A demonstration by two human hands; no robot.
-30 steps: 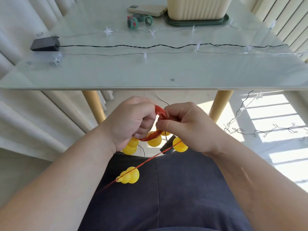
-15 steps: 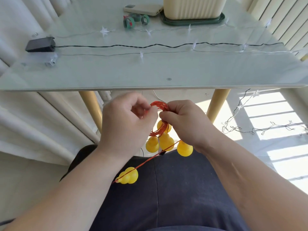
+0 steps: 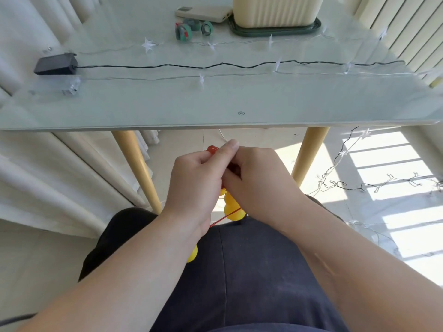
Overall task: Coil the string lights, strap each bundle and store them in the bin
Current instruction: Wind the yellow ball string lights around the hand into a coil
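Note:
Over my lap, below the table's front edge, both hands hold a small coil of red-wired string lights (image 3: 212,149) with yellow gourd-shaped bulbs (image 3: 232,207). My left hand (image 3: 195,178) grips the coil, its fingers curled over the top. Pressed against it from the right, my right hand (image 3: 260,180) pinches the coil. Most of the coil is hidden between the hands. A loose red strand runs down-left under my left wrist to another yellow bulb (image 3: 192,255). The cream ribbed bin (image 3: 275,10) stands at the table's far edge on a dark green tray (image 3: 275,32).
Two star-light strings lie stretched across the glass table (image 3: 215,101), one black-wired (image 3: 215,65) from a black battery box (image 3: 55,64), one clear-wired. Green strap rolls (image 3: 191,29) and a power bank (image 3: 203,13) sit near the bin. More light strings lie tangled on the floor (image 3: 359,183) at right.
Both hands rose and closed together over the coil, hiding most of it. My left arm now covers the lower loose bulb that showed fully before.

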